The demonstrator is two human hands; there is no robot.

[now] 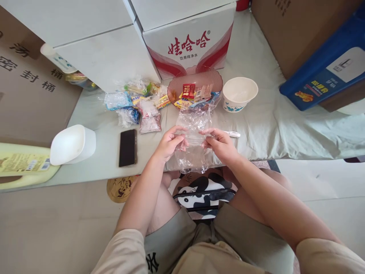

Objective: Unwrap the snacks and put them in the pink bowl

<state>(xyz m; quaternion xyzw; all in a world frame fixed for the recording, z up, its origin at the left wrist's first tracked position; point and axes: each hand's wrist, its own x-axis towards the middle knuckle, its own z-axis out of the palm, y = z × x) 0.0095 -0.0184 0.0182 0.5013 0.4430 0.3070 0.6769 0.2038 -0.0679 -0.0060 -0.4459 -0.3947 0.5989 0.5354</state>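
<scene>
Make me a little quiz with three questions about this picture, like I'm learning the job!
1. What are the left hand and right hand holding?
2. True or false: the phone is inside the pink bowl.
3. Which is closer to the pink bowl: (A) the white bowl or (B) the yellow jug?

Key: 1. Clear plastic. 2. False, it lies on the table. 3. A.

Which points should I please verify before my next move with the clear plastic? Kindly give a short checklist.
1. Left hand gripping the clear plastic: ok.
2. Right hand gripping it too: ok.
3. Phone apart from the plastic: ok.
4. Paper bowl standing upright: ok.
5. Slim white object fully visible: not ok, partly hidden by the right hand.
6. Plastic's opening located: cannot tell.
</scene>
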